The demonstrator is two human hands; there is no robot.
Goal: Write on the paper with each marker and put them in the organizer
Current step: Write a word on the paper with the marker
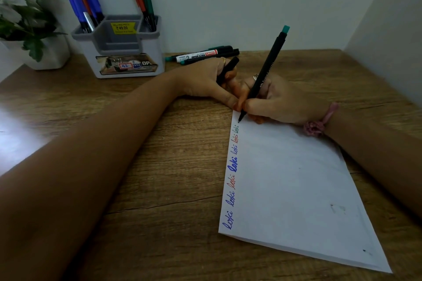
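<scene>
Slim black marker with teal end cap (265, 68) pinched low on barrel in right hand (280, 102), tip on far left corner of white paper sheet (296, 189). Left hand (205, 82) curled around black marker cap (227, 69), thumb pinning paper corner. Likely light, rigid, smooth plastic; best taken mid-barrel, cap pressed on straight. Paper thin, floppy, slides on wooden tabletop (159, 166). Grey plastic organizer (118, 45) far left, holding blue, red, green markers. Loose markers (201, 55) just right of it.
</scene>
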